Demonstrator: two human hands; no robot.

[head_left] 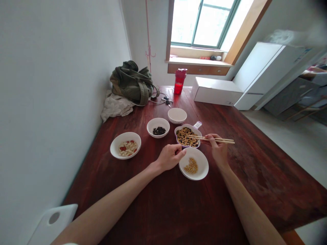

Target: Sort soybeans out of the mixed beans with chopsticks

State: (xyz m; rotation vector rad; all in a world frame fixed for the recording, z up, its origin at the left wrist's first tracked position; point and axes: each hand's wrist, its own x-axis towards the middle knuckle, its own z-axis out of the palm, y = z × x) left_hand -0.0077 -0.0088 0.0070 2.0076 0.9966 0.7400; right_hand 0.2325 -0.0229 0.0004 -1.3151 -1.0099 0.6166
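Observation:
My right hand (pixel 217 148) grips a pair of wooden chopsticks (pixel 222 140), their tips down among mixed beans in a purple-rimmed dish (pixel 176 136) with a short handle. Close in front of that dish is a white bowl (pixel 203 170) holding yellow soybeans (pixel 191 166). My left hand (pixel 170 156) rests at this bowl's left edge, fingers curled and thumb at the rim; I cannot make out whether it pinches the rim. Further left stand a white bowl with black beans (pixel 159 130) and another with pale, flat seeds and some red pieces (pixel 127 148).
Behind the dish is a white bowl (pixel 177 116) with nothing visible in it. Farther back on the dark red table (pixel 158 204) are a green bag (pixel 133 83), a cloth (pixel 117 106), keys (pixel 167 101), a red bottle (pixel 180 81) and a white box (pixel 216 91). A wall runs along the left.

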